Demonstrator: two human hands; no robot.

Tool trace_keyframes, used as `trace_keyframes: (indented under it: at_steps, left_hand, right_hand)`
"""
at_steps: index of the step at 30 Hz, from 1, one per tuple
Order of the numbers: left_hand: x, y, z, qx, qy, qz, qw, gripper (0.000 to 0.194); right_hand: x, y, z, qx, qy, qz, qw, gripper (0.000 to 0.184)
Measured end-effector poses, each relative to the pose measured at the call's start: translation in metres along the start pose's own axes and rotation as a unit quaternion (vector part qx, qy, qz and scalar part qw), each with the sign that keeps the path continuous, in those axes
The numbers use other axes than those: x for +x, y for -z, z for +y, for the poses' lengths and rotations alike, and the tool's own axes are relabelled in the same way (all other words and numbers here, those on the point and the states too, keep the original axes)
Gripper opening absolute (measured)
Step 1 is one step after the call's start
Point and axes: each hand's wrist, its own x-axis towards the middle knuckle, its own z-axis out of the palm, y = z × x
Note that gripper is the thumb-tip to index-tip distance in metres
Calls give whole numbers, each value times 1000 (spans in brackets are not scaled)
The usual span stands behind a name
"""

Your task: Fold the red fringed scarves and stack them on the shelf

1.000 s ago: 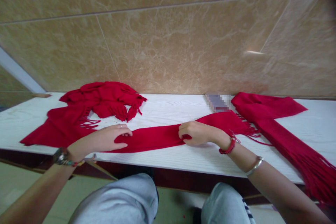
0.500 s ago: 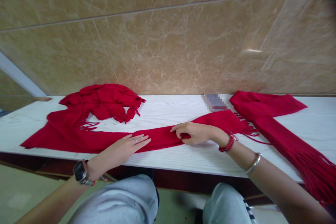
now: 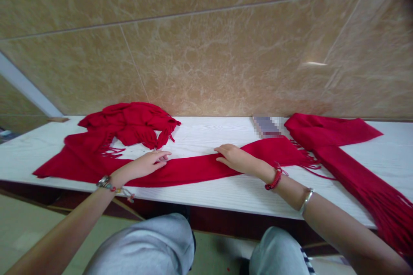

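Note:
A long red fringed scarf [image 3: 193, 168] lies stretched flat across the white table [image 3: 226, 193], folded lengthwise. My left hand [image 3: 146, 163] rests flat on it left of centre, fingers stretched toward the far edge. My right hand [image 3: 234, 159] lies flat on the scarf right of centre, fingers extended and pointing left. Both hands press on the cloth and grip nothing.
A bunched red scarf [image 3: 129, 124] lies at the back left by the marble wall. Another red scarf [image 3: 338, 146] lies at the right, its fringe hanging over the table's front edge. A small blurred flat object [image 3: 267, 125] sits by the wall. My knees are below the table.
My right hand has opened from a pinch on the scarf to lying flat. My left hand slid right along the scarf, then back a little toward the far edge.

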Motion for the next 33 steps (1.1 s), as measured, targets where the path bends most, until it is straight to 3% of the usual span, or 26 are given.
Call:
trace_keyframes:
  at_steps: [3, 5, 10, 16, 20, 23, 25, 28, 33]
  left_hand:
    - [5, 9, -6, -33, 7, -93, 995, 32]
    - [7, 16, -7, -35, 7, -117, 992, 29]
    - [10, 23, -21, -58, 14, -69, 996, 35]
    - [14, 5, -31, 5, -10, 39, 999, 43]
    - [17, -6, -20, 99, -11, 80, 992, 53]
    - [17, -15, 0, 132, -43, 111, 984, 52]
    - [16, -24, 16, 135, -88, 106, 981, 51]
    - [15, -37, 29, 144, -115, 42, 982, 50]
    - [11, -44, 13, 155, -47, 0, 987, 45]
  right_hand:
    - [2, -5, 2, -28, -9, -26, 999, 20]
    - [3, -5, 2, -23, -13, -31, 999, 16]
    - [3, -3, 7, -1, -26, -18, 999, 11]
    - [4, -9, 20, 39, -47, -8, 998, 27]
    - [3, -12, 24, 28, -48, 7, 998, 41]
    - [1, -12, 22, -24, -29, 6, 999, 44]
    - [0, -13, 20, -56, -7, 6, 998, 46]
    - [-2, -15, 17, -77, 14, 8, 997, 49]
    - [-11, -14, 20, -85, 25, -9, 996, 51]
